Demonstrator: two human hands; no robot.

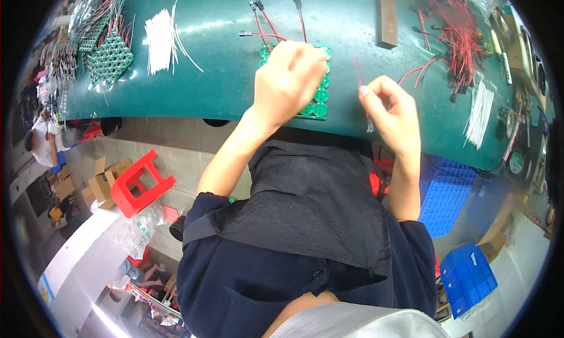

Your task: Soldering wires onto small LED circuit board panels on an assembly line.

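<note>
One covering [370, 326] fronts two hands [288, 76] [395, 112] near one panel [320, 96].

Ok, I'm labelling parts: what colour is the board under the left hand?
The board is green, seen best in the head view.

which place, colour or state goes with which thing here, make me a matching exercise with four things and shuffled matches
Column one:
1. left hand
2. right hand
3. stool
4. bar

Column two:
A. red all over
B. pinching a thin red wire
C. brown, lying on the table
D. above the green circuit board, hiding part of it

Right pairs: 1-D, 2-B, 3-A, 4-C
</note>
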